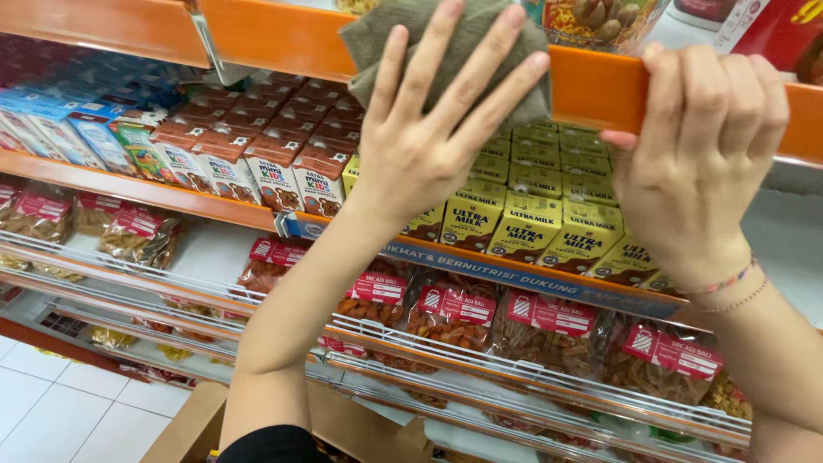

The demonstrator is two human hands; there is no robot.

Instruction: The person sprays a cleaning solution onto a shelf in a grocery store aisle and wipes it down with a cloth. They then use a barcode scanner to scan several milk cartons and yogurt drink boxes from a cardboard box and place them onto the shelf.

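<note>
My left hand [433, 120] presses a grey-green cloth [467, 39] flat against the orange front edge of the upper shelf [283, 39], fingers spread over the cloth. Just to its right, my right hand [699, 141] grips the same orange shelf edge [600, 86], fingers curled over its top. Two thin bracelets circle my right wrist.
Below the hands, yellow milk cartons [531, 219] and brown-topped cartons [274, 150] stand in rows, with blue cartons [60, 120] at the far left. Lower shelves behind wire rails [480, 360] hold clear snack bags with red labels [446, 313]. A cardboard box [184, 429] sits on the white tile floor.
</note>
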